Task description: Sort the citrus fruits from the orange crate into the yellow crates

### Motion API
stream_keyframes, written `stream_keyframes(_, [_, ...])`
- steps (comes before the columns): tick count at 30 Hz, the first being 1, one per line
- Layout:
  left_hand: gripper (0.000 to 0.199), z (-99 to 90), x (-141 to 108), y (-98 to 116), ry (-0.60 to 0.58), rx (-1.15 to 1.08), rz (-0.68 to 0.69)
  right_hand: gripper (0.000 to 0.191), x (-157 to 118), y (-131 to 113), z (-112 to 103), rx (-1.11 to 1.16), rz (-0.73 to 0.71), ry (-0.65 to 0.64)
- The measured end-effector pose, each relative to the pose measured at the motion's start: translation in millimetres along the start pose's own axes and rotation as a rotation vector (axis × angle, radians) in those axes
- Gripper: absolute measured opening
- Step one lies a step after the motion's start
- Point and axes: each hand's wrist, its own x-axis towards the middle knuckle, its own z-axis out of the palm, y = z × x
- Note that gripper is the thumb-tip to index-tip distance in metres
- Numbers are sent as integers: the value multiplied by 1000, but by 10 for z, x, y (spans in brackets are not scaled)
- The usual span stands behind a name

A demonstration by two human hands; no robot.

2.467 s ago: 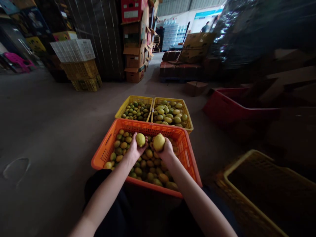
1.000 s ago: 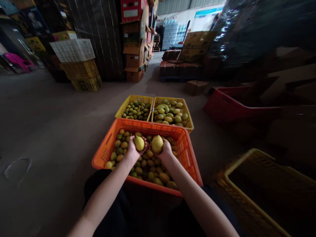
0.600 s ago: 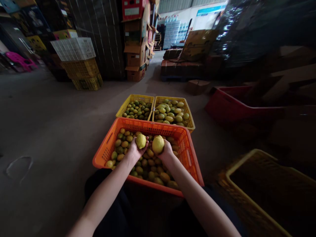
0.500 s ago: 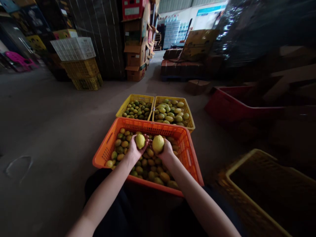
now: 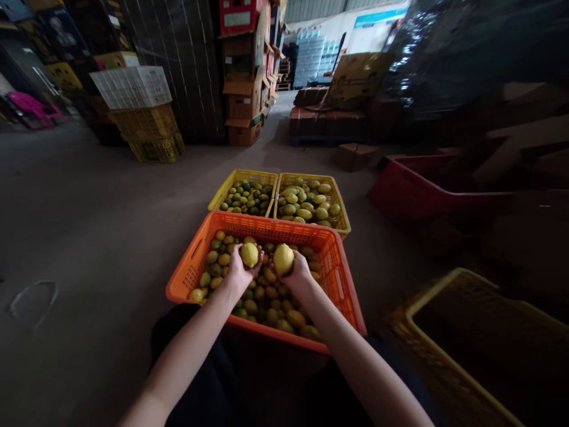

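Note:
Above the orange crate [image 5: 351,296], my left hand [image 5: 239,271] holds a yellow lemon [image 5: 249,254], its fingers curled under and behind the fruit. A larger yellow lemon [image 5: 283,259] rests in my right hand [image 5: 300,274], which closes round it from the right and below. The two lemons are side by side with a small gap between them. Many green and yellow lemons [image 5: 272,315] lie loose in the crate below both hands. My forearms reach over its near rim.
Behind the orange crate stand two yellow crates, the left one [image 5: 217,193] with small greenish fruit, the right one [image 5: 341,207] with larger yellow ones. A yellow crate [image 5: 438,284] is at the near right, a red bin [image 5: 395,184] beyond it. Stacked crates [image 5: 146,127] stand at back left.
Both hands have drawn slightly apart, the left moving a little leftward. The lemon in my left hand has turned, and the right one shows a slightly different side.

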Motion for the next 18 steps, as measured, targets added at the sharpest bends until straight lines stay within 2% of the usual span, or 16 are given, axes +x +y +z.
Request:
stream_keyframes(4, [19, 29, -38, 30, -39, -54, 16, 21, -98, -53, 41, 16, -35, -78])
stream_keyframes(7, [23, 58, -50, 47, -27, -90, -2, 19, -155, -109, 62, 50, -47, -122])
stream_keyframes(18, [37, 64, -43, 63, -35, 83, -80, 24, -119, -157, 33, 65, 45, -91])
